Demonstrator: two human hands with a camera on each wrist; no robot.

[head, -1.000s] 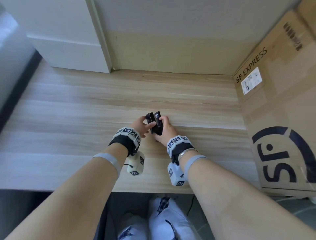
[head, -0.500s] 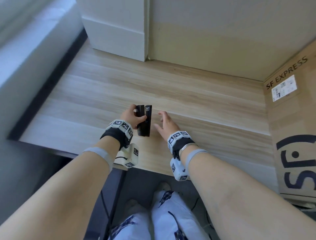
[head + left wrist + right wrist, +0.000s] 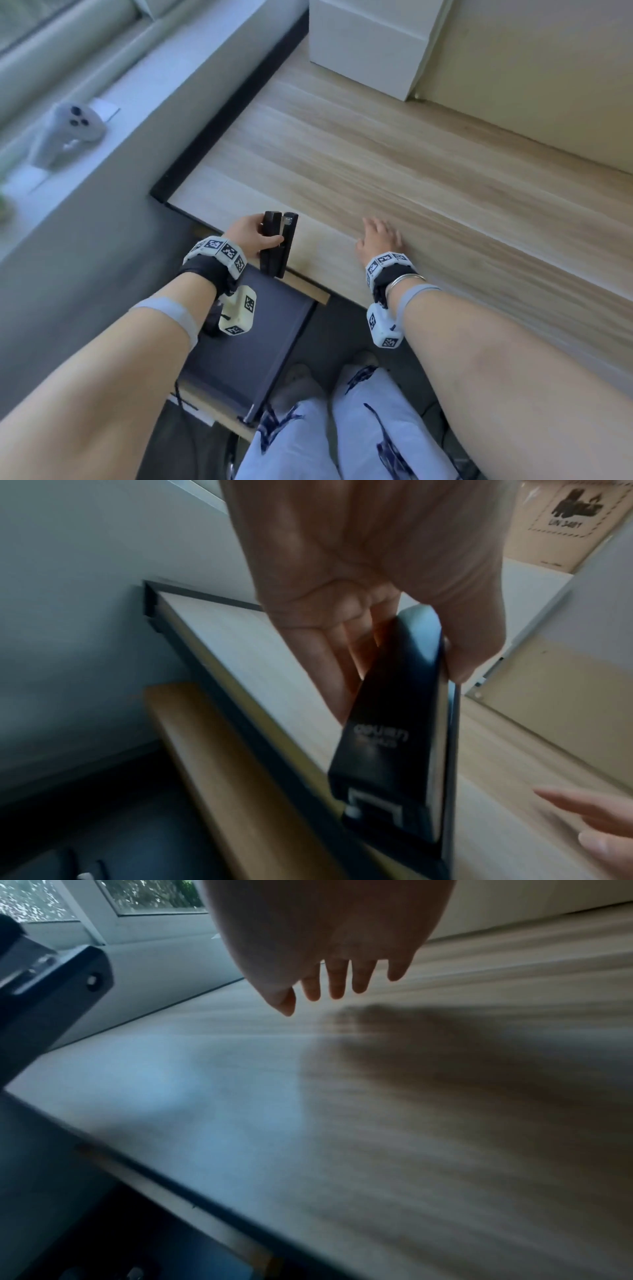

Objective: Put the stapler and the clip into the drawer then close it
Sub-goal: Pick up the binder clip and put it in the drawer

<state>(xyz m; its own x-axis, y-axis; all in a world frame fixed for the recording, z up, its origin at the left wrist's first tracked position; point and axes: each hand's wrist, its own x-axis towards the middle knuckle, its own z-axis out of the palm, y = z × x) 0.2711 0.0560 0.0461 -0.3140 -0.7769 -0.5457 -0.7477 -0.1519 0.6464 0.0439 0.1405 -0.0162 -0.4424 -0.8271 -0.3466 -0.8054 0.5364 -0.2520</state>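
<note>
A: What is changed, compared with one second ago?

B: The stapler was held then by both hands over the middle of the desk. Now it is gripped by the left hand alone, fingers and thumb curled round its black body, and it has been carried to the near left edge of the desk, just above the open drawer.

A: And the right hand?

B: It has been taken off the stapler. It is seen with straight, relaxed fingers low over the desk top, and nothing is held in it. Whether the wood is touched cannot be told.

A: What is meant by this for the task?

B: The handover seems finished, and the stapler is judged ready to be lowered into the drawer. It is not yet inside.

A: Is the clip seen?

B: No, the clip is not found in any view. It must still be located, and the drawer is to be closed afterwards.
</note>
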